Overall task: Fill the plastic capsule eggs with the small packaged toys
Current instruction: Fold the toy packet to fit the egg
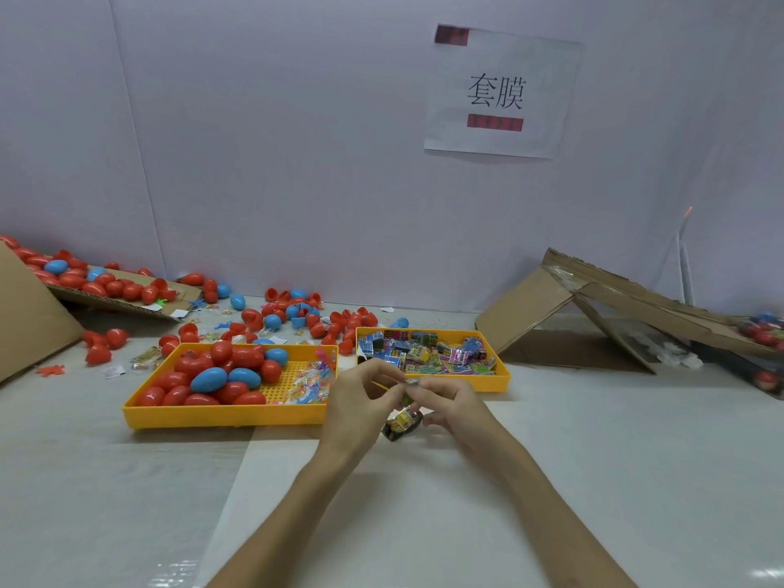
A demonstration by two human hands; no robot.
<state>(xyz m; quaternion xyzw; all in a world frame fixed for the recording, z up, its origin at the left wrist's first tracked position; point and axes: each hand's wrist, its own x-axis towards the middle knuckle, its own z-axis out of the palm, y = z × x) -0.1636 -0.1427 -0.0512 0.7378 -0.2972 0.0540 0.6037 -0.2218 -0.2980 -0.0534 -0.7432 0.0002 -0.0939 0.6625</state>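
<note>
Close by, left hand (360,403) and right hand (450,404) both pinch a small crinkly yellow-and-black toy packet (402,423) above the table; beyond, the left yellow plastic tray (225,418) holds red and blue plastic capsule eggs (191,367), the right yellow plastic tray (494,384) colourful little packets (428,355).

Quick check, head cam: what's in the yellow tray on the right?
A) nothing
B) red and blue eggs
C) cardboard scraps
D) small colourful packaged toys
D: the right yellow tray is packed with small colourful packaged toys, while the eggs lie in the left yellow tray.
</note>
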